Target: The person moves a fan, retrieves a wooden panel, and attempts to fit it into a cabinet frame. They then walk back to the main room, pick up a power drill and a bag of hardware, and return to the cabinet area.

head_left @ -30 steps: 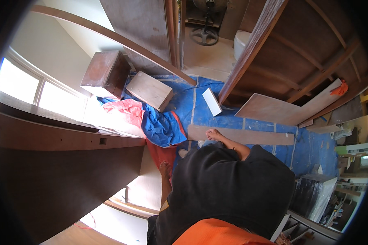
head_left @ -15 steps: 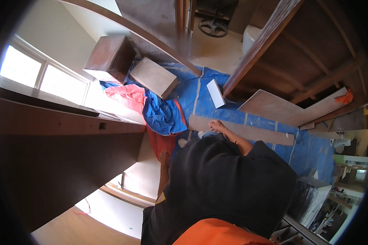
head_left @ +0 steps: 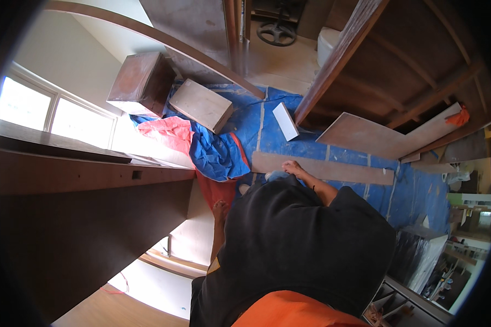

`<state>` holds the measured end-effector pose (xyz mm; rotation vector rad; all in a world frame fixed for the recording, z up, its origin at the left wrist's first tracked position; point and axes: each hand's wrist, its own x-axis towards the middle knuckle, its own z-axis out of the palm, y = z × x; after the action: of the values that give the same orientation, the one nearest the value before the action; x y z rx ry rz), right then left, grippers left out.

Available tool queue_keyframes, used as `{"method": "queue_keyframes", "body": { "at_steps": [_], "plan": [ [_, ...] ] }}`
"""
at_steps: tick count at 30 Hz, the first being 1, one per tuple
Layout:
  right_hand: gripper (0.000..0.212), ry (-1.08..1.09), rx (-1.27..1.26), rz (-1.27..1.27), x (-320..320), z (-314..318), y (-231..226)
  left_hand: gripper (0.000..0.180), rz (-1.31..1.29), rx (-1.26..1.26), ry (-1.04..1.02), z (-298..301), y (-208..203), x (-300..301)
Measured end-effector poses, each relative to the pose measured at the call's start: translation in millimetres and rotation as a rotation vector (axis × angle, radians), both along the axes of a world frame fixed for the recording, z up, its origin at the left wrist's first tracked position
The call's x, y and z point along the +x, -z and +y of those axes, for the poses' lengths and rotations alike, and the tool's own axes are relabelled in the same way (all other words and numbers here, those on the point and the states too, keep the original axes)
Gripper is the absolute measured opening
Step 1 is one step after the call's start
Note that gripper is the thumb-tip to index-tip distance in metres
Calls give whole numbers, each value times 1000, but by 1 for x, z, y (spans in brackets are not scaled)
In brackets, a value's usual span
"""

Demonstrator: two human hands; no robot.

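Observation:
My right hand is held in front of my body, above the long wooden board that lies on the floor. Its fingers are curled in, and nothing shows in them. Low at my side hangs my left hand, near the red edge of a sheet and the dark wooden panel. The left fingers look loosely curled, with no object visible in them. A crumpled blue and red tarp lies ahead of my feet, under the window.
Blue sheeting covers the floor. Ahead stand a brown box, a pale box and a white block. A dark wooden panel rises at left, a brown framed partition at right. A black steering wheel is beyond.
The view has shifted slightly, so the surroundings sit a little differently. My right hand has moved slightly to the right; the left hand hangs in nearly the same place.

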<state>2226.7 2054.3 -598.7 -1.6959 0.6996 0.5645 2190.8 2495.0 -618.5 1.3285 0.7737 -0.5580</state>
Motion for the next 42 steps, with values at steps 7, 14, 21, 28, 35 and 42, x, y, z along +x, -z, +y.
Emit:
{"method": "queue_keyframes", "body": {
  "at_steps": [7,14,21,28,35,42],
  "plan": [
    [28,2,-55,30,7,9,-1,40,27,-18,-27,10,5,3],
    [31,84,-36,25,-6,-8,-14,36,-430,155,443,21,35,-3],
    [31,-12,-227,1,-35,-40,-13,31,15,-215,-12,-4,13,14],
    [36,71,-103,4,7,-57,10,26,15,-168,-1,-33,-1,69],
    [25,257,22,130,141,-119,29,26,10,-88,84,-96,14,225],
    [29,399,148,-111,317,-222,10,29,-173,-4,307,-190,-5,423]
  ]
}}
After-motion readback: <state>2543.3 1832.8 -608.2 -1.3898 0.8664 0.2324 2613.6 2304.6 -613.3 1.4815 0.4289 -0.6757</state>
